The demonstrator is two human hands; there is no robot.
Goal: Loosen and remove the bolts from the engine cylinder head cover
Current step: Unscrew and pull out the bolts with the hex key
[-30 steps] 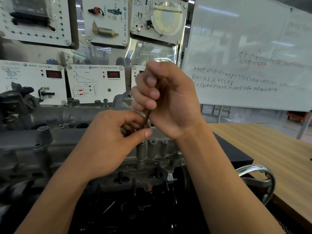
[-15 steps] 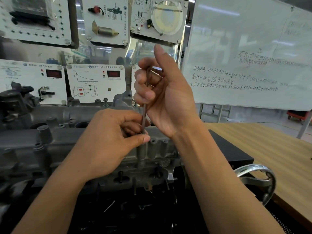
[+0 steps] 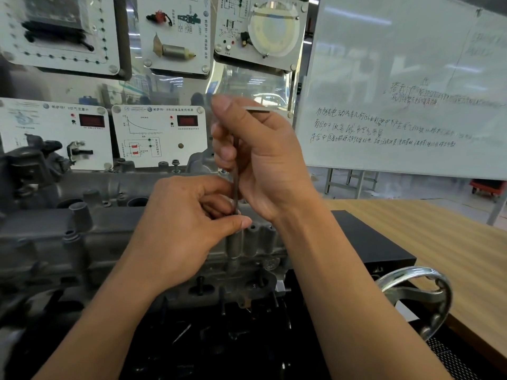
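Both grips curl round the upright hex key point(image 3: 235, 185), right hand point(image 3: 263, 160) above left hand point(image 3: 181, 223).

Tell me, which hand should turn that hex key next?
Likely the right hand: it grips the hex key near its bent top, giving leverage; the left hand only pinches the shaft's lower end.

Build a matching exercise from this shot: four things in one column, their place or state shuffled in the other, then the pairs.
1. left hand
2. right hand
3. hex key
4. handwheel

A. stands upright between both hands
B. shiny, lower right, by the wooden table
C. fingers grip the key's upper bend
D. fingers pinch the key's lower end at the cylinder head cover

Pairs: 1-D, 2-C, 3-A, 4-B
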